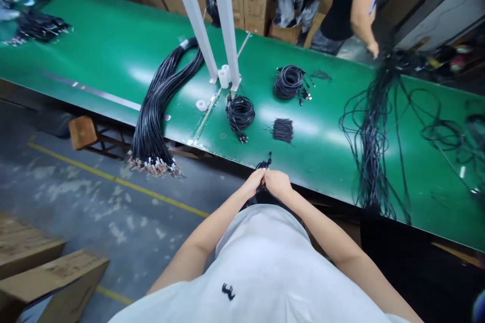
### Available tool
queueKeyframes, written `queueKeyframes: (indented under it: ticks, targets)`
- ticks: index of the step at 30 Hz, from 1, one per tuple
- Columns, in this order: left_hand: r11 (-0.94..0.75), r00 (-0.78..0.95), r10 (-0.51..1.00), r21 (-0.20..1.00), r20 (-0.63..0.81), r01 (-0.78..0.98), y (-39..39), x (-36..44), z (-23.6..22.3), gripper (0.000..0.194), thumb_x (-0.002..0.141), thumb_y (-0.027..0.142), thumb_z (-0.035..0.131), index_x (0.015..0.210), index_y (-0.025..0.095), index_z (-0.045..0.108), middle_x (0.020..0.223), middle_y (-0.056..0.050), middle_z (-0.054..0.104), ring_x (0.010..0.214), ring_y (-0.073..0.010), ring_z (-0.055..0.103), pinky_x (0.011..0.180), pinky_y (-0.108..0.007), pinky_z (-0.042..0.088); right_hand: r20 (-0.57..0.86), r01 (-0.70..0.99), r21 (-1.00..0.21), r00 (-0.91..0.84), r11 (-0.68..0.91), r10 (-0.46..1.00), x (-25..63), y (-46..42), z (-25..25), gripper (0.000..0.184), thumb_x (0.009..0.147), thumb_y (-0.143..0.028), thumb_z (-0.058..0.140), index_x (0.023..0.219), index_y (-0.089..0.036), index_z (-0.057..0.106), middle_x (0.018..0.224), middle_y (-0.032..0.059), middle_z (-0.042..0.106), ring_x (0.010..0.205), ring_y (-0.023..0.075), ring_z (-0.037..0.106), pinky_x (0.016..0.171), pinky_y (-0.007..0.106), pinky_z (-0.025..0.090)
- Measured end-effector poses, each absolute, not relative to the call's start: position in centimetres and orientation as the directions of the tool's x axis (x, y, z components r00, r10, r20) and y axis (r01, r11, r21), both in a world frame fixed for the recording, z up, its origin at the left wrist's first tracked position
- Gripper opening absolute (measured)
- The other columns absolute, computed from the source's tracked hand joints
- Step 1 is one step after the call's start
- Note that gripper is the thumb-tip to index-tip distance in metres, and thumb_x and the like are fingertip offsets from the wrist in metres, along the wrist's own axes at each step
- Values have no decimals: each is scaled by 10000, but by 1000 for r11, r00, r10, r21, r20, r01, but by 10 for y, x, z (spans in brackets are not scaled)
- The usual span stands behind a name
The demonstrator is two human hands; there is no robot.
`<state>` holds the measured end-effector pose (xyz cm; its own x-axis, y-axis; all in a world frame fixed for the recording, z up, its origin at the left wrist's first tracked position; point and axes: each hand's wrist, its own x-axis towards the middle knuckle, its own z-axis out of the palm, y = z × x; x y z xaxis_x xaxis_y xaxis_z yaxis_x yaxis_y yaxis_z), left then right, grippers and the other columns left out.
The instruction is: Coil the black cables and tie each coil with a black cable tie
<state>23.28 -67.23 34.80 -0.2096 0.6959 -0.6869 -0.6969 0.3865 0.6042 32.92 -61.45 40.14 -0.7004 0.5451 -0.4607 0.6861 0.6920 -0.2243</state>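
Note:
Close to my body, at the near edge of the green table [314, 156], my left hand [253, 184] and my right hand [278, 183] meet with fingers closed. Both grip a black cable [264, 163], part of which sticks out beyond the fingers; the rest is hidden by my hands. Just past them lies a bunch of short black ties [283, 130]. Two coiled black cables, one nearer [241, 112] and one farther [289, 82], rest on the table with their connectors showing.
A thick bundle of long black cables [161, 96] hangs over the near edge at left. White posts [225, 20] rise beside white rolls [224, 76]. Tangled black cables [375, 146] spread at right. Across the table stands another person [364, 15]. Cardboard boxes [56, 277] sit lower left.

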Motion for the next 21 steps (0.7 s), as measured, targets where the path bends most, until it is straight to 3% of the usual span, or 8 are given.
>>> queueKeyframes:
  ticks: [3,6,9,12,17,21]
  targets:
    - [317,-245,730,635,-638,-705,-649,212,362,160,836,223,709,925,97,664,532,77,441,480,-54,364,511,-191,316,-445,714,-293,-691,636,570,350,-599,398,378,1032,-291,276,990,-172,632,1022,93,708,944,184,644,752,253,403]
    - [205,-288,777,658,-560,-725,-603,173,379,178,919,222,617,1049,107,651,560,92,364,479,-43,322,540,-188,341,-448,748,-324,-660,579,603,382,-587,389,393,1027,-293,265,943,-172,630,999,81,701,925,171,631,768,254,403]
    - [-42,-393,827,653,-402,-756,-543,118,387,231,1007,211,454,1025,111,662,564,86,296,472,-50,277,550,-191,354,-474,770,-343,-636,538,609,417,-586,372,384,1006,-264,291,896,-174,647,930,66,707,862,171,644,748,263,428]
    - [-188,-560,753,702,-346,-687,-494,65,379,261,1025,219,423,1008,135,669,559,84,284,472,-57,291,577,-193,372,-494,775,-350,-630,526,599,445,-598,353,352,991,-229,328,877,-178,658,896,60,713,847,181,667,747,278,465]
    - [54,-802,444,905,-400,-421,-483,19,339,312,1046,198,330,847,137,563,597,65,428,560,-55,450,698,-209,423,-543,712,-276,-669,645,507,461,-630,331,333,1004,-180,329,918,-205,650,906,50,701,858,168,689,720,263,502]
    - [257,-830,427,928,-358,-269,-507,8,325,327,1050,207,290,810,144,503,665,31,524,688,-78,511,745,-232,403,-605,705,-288,-659,648,447,453,-651,324,289,998,-173,376,955,-172,662,961,84,698,904,161,691,726,232,492]
